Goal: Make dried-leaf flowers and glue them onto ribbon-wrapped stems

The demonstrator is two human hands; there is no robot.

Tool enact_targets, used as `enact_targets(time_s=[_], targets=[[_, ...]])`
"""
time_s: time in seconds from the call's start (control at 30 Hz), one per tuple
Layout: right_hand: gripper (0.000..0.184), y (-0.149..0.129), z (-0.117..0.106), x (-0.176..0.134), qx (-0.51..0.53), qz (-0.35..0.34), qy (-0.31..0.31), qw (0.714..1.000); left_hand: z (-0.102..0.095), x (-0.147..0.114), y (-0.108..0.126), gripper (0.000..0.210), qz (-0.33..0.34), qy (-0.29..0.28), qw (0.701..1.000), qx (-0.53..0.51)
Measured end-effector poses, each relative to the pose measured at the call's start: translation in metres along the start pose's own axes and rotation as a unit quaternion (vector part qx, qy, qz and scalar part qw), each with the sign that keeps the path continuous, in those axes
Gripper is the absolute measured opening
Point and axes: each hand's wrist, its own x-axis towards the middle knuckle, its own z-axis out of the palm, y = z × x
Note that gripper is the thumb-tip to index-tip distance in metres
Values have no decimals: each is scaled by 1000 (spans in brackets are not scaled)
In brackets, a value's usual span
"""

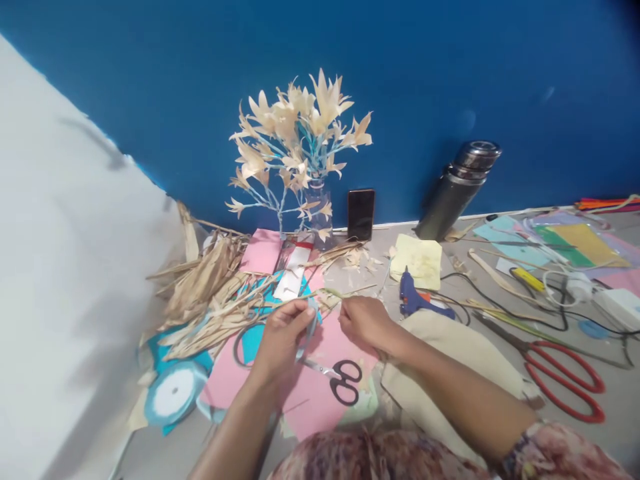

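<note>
Between the thumb and fingers of my left hand point(286, 328) a light blue ribbon point(313, 312) is pinched, its loose length hanging down. A thin greenish stem point(331, 292) spans the gap between my hands. My right hand point(364, 321) is closed at the stem's right end; its fingertips are hidden from me. Just below the hands, small scissors with black handles point(346, 382) lie on pink paper point(320, 407). A spool of light blue ribbon point(175, 392) lies at the lower left.
Dried husks point(205, 300) are heaped on the left. Behind stand a bottle of pale husk flowers point(320, 207), a phone point(361, 215) and a dark flask point(457, 190). To the right lie a blue glue gun point(420, 297), large red-handled scissors point(565, 373), cables and coloured sheets.
</note>
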Motion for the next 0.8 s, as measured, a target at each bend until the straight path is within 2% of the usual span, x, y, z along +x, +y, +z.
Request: enact_targets(time_s=[0.07,0.1,0.2,0.3,0.4,0.47,0.53,0.67,0.8], targets=[[17,5,-5,2,126,-16,18,992,3,1,-5,29,-6,12,1000,-6],[15,7,-8,3,216,-28,34,975,4,2,-5,29,-5,16,1000,-4],[15,8,-14,2,448,-57,69,890,3,2,-3,27,9,17,1000,13],[21,0,-8,-2,556,-57,67,827,-2,1,-1,27,40,19,999,24],[25,-9,2,-7,608,-63,34,790,-5,-2,-3,27,57,38,996,53],[26,-13,6,-10,626,-78,19,776,-3,-4,-4,26,65,48,995,63],[25,-15,6,-13,630,-94,29,771,2,-6,-2,25,76,59,993,64],[21,-16,1,-17,604,-110,84,785,14,-9,7,21,117,92,985,84],[21,-18,-2,-19,606,-95,109,783,20,-9,13,20,116,85,987,78]])
